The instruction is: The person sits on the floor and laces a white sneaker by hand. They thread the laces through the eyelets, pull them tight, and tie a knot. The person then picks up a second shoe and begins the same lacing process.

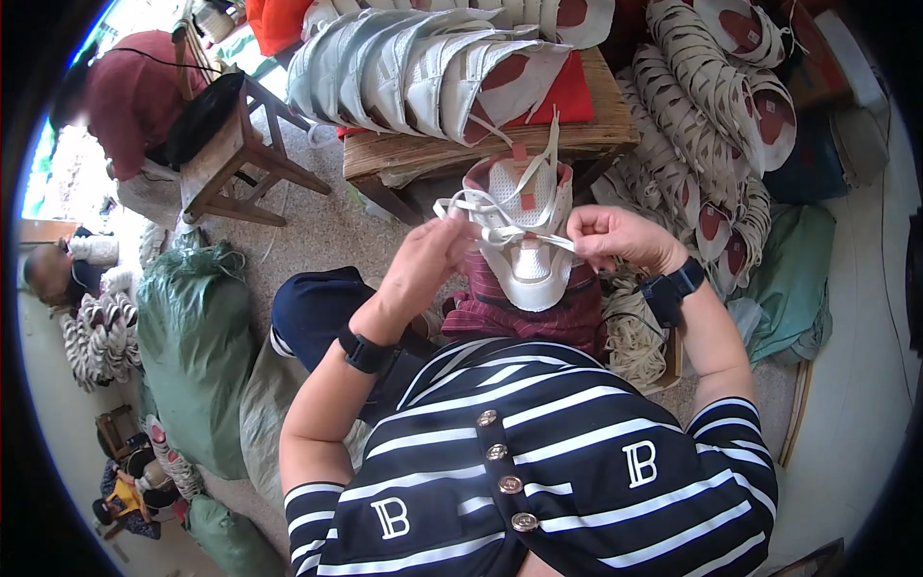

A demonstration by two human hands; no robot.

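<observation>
A white shoe upper [536, 291] with a pink lining lies over my lap, its toe toward me. A white shoelace [500, 234] crosses it and loops loosely on its left side. My left hand [430, 255] pinches the looped part of the lace beside the upper. On the other side, my right hand [620, 238] is closed with thumb and forefinger on the lace, which runs nearly straight across the upper between both hands. A loose lace end sticks up toward the bench. Both wrists wear dark bands.
Nested white shoe uppers [404, 82] lie on a wooden bench [385, 159] ahead. More stacked uppers [702, 115] fill the right. A box of white laces [636, 337] stands by my right side. Left are a wooden chair [240, 154], green sacks [197, 356] and other people.
</observation>
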